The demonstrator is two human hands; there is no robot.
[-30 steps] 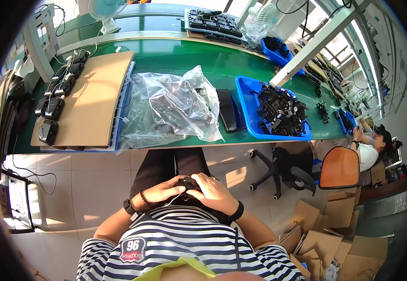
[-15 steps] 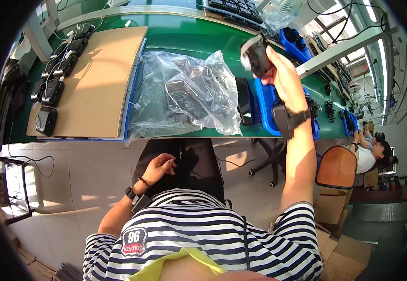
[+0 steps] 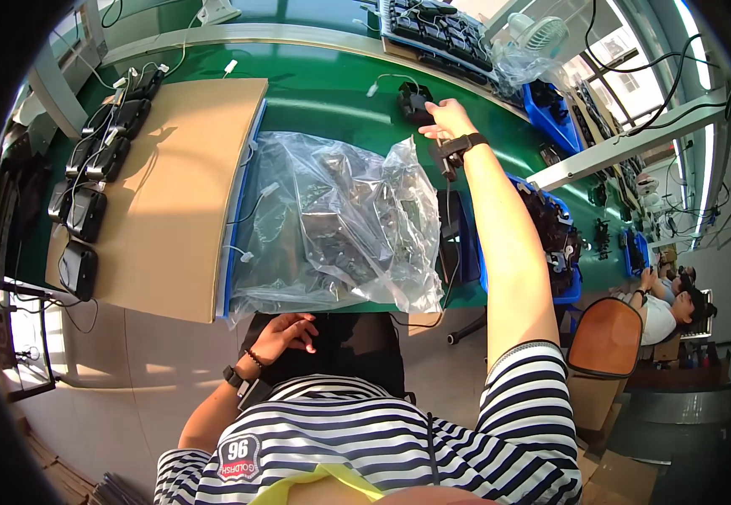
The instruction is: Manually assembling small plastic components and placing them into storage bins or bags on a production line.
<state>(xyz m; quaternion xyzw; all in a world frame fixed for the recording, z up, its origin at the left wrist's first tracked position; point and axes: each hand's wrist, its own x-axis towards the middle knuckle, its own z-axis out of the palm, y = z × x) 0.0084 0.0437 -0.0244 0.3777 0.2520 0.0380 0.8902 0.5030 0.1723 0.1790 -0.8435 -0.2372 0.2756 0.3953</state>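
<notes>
A black boxy device [image 3: 413, 103] lies on the green tabletop, its thin cable ending in a pale connector [image 3: 372, 89] to its left. Right beside it is my right hand [image 3: 450, 120], fingers apart and holding nothing that I can see; the fingertips are at the device's edge, and I cannot tell whether they touch. My left hand [image 3: 281, 337] rests on my dark-trousered lap below the table's front edge, fingers loosely spread, with nothing in it. In front of me a clear plastic bag [image 3: 340, 219] with dark items inside lies near that edge.
A brown cardboard sheet [image 3: 180, 202] lies on the left, with several black devices [image 3: 85, 215] and their cables along its left side. Blue bins of black parts [image 3: 550, 227] stand to the right. A metal post [image 3: 618, 160] crosses there. People sit farther right, past an orange-brown chair [image 3: 605, 337].
My right hand has moved forward and left, lowering the black device onto the tabletop; its fingers have spread from it. The view has shifted, and my left hand remains on my lap.
</notes>
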